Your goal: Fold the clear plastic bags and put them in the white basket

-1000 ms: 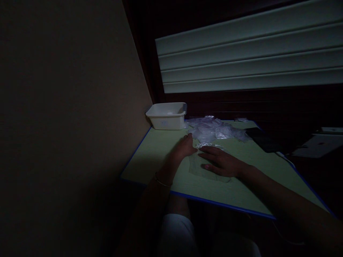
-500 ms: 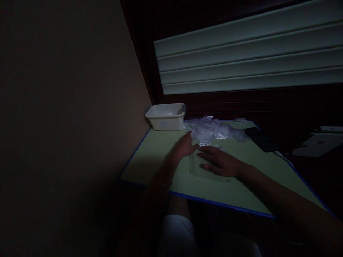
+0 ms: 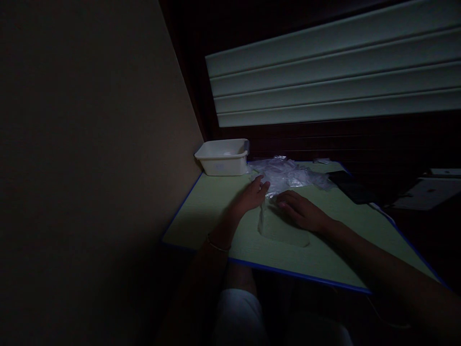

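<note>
A clear plastic bag [image 3: 284,234] lies flat on the pale green tabletop, its left edge slightly creased. My right hand [image 3: 302,211] is over the bag's upper part, with fingers bent and drawn together on the film near its far edge. My left hand [image 3: 253,196] is just left of the bag's far corner, thumb and fingers apart, with nothing visible in it. Beyond both hands is a loose pile of clear plastic bags [image 3: 279,174]. The dim light hides the exact contact of the fingertips.
A white plastic basin [image 3: 225,166] stands at the table's back left corner, by the wall. A dark flat object [image 3: 351,186] lies at the right edge, near a white cable. The table [image 3: 201,211] has a blue edge. My knees are below its front.
My right hand's spread fingers have curled and drawn together over the bag's upper part. My left thumb has lifted away from the bag's corner. The bag's left edge has creased and shifted slightly right.
</note>
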Demonstrator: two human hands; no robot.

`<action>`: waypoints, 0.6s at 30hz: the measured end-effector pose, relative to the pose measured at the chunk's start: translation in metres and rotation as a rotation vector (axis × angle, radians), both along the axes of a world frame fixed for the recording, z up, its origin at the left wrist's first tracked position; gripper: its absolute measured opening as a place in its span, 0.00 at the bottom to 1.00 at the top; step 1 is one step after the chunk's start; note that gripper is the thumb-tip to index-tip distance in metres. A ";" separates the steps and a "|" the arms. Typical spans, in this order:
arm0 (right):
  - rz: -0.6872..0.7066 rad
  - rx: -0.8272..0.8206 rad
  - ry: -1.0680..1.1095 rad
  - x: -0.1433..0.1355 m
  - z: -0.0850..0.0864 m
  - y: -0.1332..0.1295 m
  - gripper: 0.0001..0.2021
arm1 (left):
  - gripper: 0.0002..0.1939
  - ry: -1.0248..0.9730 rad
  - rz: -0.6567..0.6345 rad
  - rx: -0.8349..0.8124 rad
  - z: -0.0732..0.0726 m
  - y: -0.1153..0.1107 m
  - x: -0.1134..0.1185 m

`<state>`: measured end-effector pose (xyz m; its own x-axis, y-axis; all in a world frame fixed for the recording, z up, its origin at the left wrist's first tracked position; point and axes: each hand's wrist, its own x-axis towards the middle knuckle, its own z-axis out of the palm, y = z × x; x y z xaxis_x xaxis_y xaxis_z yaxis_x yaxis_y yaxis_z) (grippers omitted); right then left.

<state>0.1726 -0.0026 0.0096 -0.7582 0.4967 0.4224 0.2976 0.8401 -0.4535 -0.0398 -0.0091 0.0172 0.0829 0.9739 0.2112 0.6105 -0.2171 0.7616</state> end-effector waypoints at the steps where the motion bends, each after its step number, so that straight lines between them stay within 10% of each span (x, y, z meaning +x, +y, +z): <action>1: -0.004 -0.012 -0.008 0.000 0.000 0.000 0.16 | 0.29 -0.012 -0.020 -0.014 0.000 0.000 0.000; 18: -0.236 -0.108 0.101 -0.001 0.000 0.000 0.17 | 0.22 0.017 -0.140 -0.076 -0.011 0.000 0.002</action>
<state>0.1721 -0.0026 0.0098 -0.5727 0.7011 0.4249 0.4285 0.6979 -0.5739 -0.0378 -0.0087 0.0064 0.2214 0.9658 0.1351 0.5912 -0.2432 0.7690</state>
